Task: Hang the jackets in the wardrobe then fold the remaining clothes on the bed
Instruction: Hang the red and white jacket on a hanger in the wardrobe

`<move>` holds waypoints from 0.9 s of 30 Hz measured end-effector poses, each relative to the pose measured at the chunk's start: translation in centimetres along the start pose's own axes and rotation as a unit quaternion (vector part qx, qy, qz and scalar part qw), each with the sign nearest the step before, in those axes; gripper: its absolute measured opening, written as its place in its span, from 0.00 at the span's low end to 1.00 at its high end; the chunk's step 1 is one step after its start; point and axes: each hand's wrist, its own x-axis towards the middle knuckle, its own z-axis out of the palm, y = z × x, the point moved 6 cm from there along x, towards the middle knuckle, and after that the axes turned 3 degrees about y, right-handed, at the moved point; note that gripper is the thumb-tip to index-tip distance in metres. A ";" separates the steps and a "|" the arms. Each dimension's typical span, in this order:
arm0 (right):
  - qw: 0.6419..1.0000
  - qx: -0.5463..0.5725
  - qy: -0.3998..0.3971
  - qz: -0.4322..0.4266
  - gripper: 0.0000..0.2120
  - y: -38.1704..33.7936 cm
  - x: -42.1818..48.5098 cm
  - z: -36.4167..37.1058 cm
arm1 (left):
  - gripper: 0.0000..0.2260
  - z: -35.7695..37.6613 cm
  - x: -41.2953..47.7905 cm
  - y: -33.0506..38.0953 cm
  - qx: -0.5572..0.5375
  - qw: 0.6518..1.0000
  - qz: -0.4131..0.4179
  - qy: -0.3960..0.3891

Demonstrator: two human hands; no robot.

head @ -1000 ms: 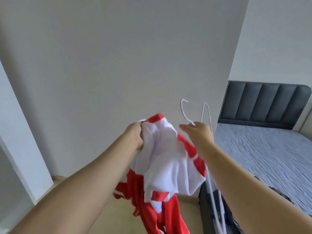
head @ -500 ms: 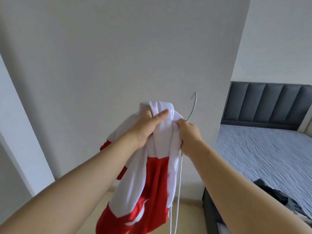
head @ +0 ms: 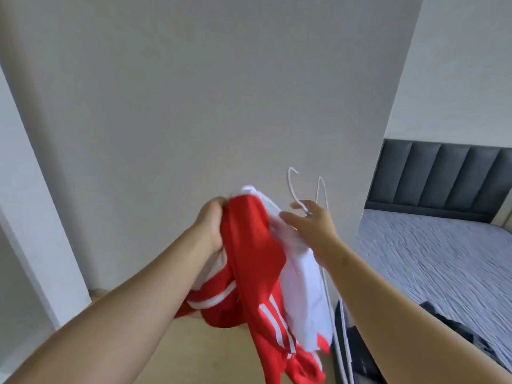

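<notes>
The hands are parting: the right hand (head: 310,228) is opening out of its grip on the jacket (head: 249,261) and drawing rightward, taking the white hanger (head: 290,187) along (hook now pointing left). The left hand (head: 212,225) is bunching the jacket alone, and the jacket's red, white-striped side is turning toward the camera.

No text, label, brand or number can be read anywhere in view.
</notes>
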 end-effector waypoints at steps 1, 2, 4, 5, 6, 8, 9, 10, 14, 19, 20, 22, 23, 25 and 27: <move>0.998 0.036 -0.041 0.003 0.08 -0.2 -0.5 0.6 | 0.14 0.6 0.4 0.4 -0.017 1.000 0.000 0.001; 0.995 0.049 -0.087 0.007 0.07 -0.3 -1.0 1.2 | 0.13 1.3 0.6 0.6 -0.024 1.000 -0.010 -0.009; 0.987 0.017 -0.156 0.015 0.03 -0.2 -1.7 2.3 | 0.15 3.0 0.1 0.7 -0.016 0.998 -0.018 -0.056; 0.985 -0.002 -0.170 0.024 0.02 -0.2 -2.0 2.5 | 0.18 3.8 0.0 0.7 -0.005 0.997 -0.015 -0.074; 0.985 -0.012 -0.171 0.033 0.03 0.0 -2.1 2.4 | 0.23 4.7 -0.3 0.7 -0.006 0.995 -0.014 -0.098; 0.989 -0.005 -0.141 0.047 0.02 0.2 -2.0 2.0 | 0.25 5.8 -0.8 0.9 0.019 0.992 0.007 -0.124; 0.992 -0.009 -0.119 0.052 0.03 0.2 -2.0 1.5 | 0.24 5.9 -1.0 0.7 0.035 0.989 0.003 -0.143; 0.993 -0.016 -0.102 0.056 0.08 0.4 -1.8 1.1 | 0.24 6.3 -1.6 0.6 0.057 0.986 -0.009 -0.155; 0.989 0.084 -0.055 0.109 0.15 0.9 -1.8 1.1 | 0.20 6.0 -3.1 -0.5 0.129 0.970 0.017 -0.207; 0.992 0.067 -0.014 0.102 0.16 1.0 -1.1 1.2 | 0.07 2.9 -2.3 0.3 0.441 0.881 0.080 -0.151; 0.995 0.037 -0.019 0.088 0.17 1.3 -0.9 1.5 | 0.06 2.2 -2.0 1.2 0.436 0.890 0.075 -0.115; 0.994 0.034 -0.061 0.079 0.15 1.9 -1.1 2.3 | 0.13 0.9 -1.5 2.5 0.339 0.938 0.054 -0.044; 0.992 0.043 -0.096 0.071 0.12 1.9 -1.4 2.9 | 0.14 0.5 -0.9 2.9 0.280 0.959 0.048 -0.022; 0.983 0.046 -0.174 0.043 0.06 1.2 -2.4 4.1 | 0.13 0.5 -0.3 3.1 0.225 0.973 0.051 -0.018; 0.979 0.043 -0.198 0.024 0.09 0.8 -2.8 4.6 | 0.11 1.3 -0.1 3.1 0.207 0.977 0.048 -0.036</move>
